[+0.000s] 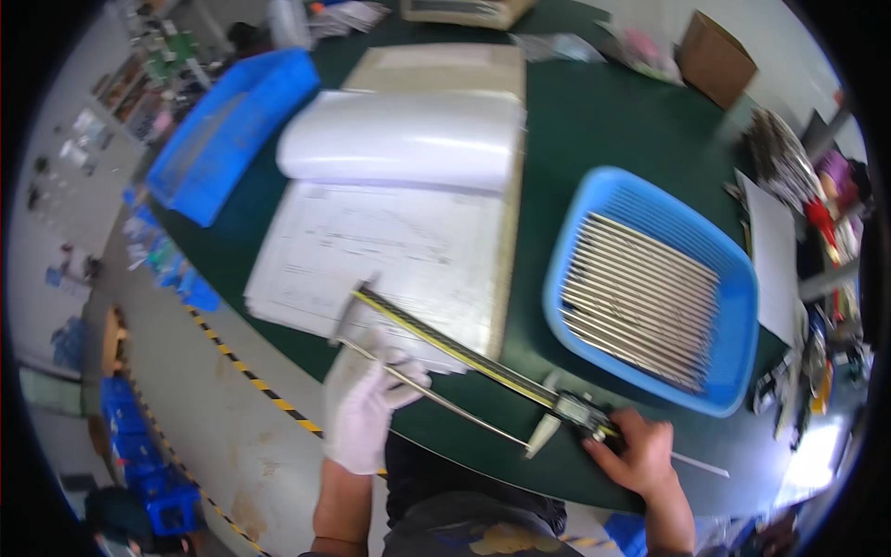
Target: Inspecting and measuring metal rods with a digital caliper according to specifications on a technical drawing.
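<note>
Forward from the lower edge come both forearms, the left hand (367, 404) white-gloved with its fingers curled toward the right, the bare right hand (640, 450) farther over with its thumb pointing left. The left grip is pinching a thin metal rod (455, 406) near its upper-left end, and the rest of that rod slants down to the right, well beyond the fingers. The right grip is closed on the slider end of a long caliper (455, 346), whose beam runs up and left, its far end over a binder of drawings (390, 246); the rod lies below the beam, between the caliper's widely parted jaws, though whether both touch it I cannot tell. On the green worktop (566, 121), beyond the right hand, a blue basket (733, 371) holds a row of similar thin rods (640, 302) lying side by side, and at the far left stands a blue bin (232, 139), its contents unclear
</note>
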Action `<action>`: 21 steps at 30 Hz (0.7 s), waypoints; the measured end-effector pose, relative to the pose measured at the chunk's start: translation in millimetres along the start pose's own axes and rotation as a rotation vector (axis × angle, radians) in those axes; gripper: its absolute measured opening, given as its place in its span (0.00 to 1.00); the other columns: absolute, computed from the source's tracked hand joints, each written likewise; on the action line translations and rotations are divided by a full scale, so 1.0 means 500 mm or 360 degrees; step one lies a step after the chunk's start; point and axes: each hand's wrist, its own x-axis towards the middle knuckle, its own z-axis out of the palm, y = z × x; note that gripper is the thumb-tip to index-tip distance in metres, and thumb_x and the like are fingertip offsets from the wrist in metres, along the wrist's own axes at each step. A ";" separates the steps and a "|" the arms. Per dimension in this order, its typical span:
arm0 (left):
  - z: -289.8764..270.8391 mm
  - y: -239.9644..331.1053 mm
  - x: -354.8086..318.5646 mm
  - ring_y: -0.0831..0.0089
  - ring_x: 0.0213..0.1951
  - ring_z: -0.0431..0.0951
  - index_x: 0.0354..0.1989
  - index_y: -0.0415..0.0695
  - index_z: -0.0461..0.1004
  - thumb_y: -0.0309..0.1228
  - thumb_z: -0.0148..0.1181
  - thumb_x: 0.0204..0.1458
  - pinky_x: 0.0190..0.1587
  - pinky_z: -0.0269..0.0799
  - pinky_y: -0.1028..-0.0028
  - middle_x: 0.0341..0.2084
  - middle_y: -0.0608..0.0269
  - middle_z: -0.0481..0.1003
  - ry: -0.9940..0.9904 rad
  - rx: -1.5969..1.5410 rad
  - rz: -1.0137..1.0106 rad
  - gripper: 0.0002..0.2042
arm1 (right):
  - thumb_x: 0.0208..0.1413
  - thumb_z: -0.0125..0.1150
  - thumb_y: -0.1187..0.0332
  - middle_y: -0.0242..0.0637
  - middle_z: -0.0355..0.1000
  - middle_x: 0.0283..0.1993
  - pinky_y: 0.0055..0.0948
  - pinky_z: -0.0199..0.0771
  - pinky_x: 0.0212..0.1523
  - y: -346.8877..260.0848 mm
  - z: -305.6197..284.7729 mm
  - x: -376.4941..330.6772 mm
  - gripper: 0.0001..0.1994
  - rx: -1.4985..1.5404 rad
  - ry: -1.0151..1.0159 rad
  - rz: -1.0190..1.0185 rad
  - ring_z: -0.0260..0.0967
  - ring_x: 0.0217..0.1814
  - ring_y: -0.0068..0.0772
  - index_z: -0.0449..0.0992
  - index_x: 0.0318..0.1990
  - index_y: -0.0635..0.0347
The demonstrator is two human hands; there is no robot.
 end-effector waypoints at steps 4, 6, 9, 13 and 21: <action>-0.020 0.005 -0.005 0.64 0.35 0.75 0.50 0.36 0.61 0.27 0.46 0.55 0.39 0.76 0.64 0.32 0.57 0.71 0.0028 -0.0032 0.0144 0.15 | 0.40 0.65 0.53 0.33 0.65 0.13 0.32 0.61 0.13 -0.005 0.007 0.010 0.18 0.0031 0.0003 -0.0047 0.64 0.12 0.37 0.70 0.28 0.58; -0.013 0.006 -0.002 0.64 0.35 0.75 0.50 0.36 0.62 0.27 0.46 0.55 0.39 0.76 0.64 0.32 0.57 0.71 0.0026 -0.0013 0.0114 0.15 | 0.41 0.64 0.53 0.32 0.65 0.12 0.31 0.61 0.13 -0.005 0.004 0.011 0.18 0.0007 -0.0011 -0.0031 0.64 0.12 0.36 0.70 0.28 0.58; -0.004 0.003 0.001 0.64 0.35 0.75 0.50 0.36 0.62 0.27 0.45 0.55 0.38 0.76 0.64 0.32 0.58 0.71 0.0063 0.0018 0.0125 0.15 | 0.41 0.64 0.53 0.31 0.64 0.12 0.31 0.62 0.13 -0.004 0.001 0.009 0.18 0.0017 -0.0020 -0.0002 0.64 0.12 0.36 0.69 0.28 0.57; -0.014 0.003 -0.001 0.65 0.34 0.75 0.50 0.36 0.62 0.27 0.45 0.55 0.38 0.76 0.64 0.32 0.58 0.70 0.0047 -0.0016 0.0128 0.15 | 0.41 0.64 0.53 0.31 0.64 0.12 0.31 0.62 0.13 -0.005 0.000 0.014 0.17 0.0066 -0.0046 -0.0038 0.64 0.12 0.36 0.70 0.28 0.57; -0.018 -0.005 -0.001 0.63 0.37 0.75 0.51 0.37 0.60 0.27 0.45 0.55 0.41 0.75 0.62 0.32 0.57 0.71 -0.0018 -0.0112 0.0084 0.15 | 0.40 0.65 0.56 0.34 0.66 0.14 0.33 0.62 0.16 -0.003 -0.004 -0.001 0.16 -0.0006 -0.0026 -0.0018 0.65 0.14 0.40 0.70 0.27 0.57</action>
